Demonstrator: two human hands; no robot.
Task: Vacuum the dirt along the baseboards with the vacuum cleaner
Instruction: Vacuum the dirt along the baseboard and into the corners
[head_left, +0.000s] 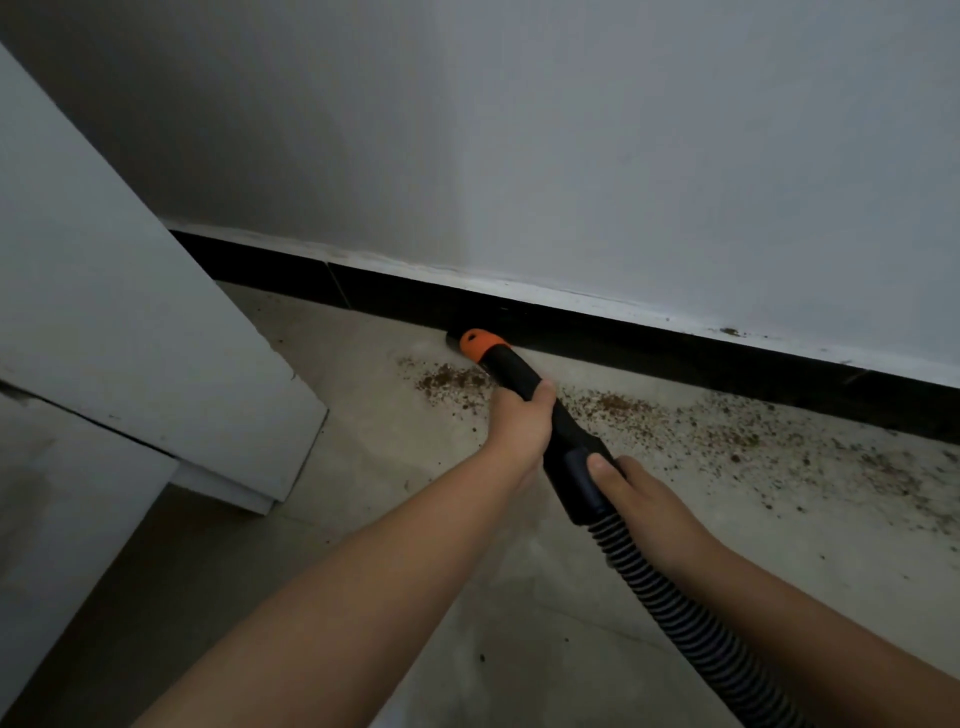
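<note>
Black vacuum wand (519, 374) – both hands wrap it, left hand (519, 426) at 11 o'clock of right hand (631, 491) – orange tip (480, 343) meets baseboard (675, 343); dirt (727, 431) at 3 o'clock

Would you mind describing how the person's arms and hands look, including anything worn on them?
Both forearms are bare up to the frame edge, with no sleeves showing. The left hand and right hand wear no gloves, and no rings, watch or bracelets are visible. One short thumbnail shows on each hand.

Grey-white wall (571, 130); pale tiled floor (363, 519); white cabinet (104, 312) at left; dim light.
</note>
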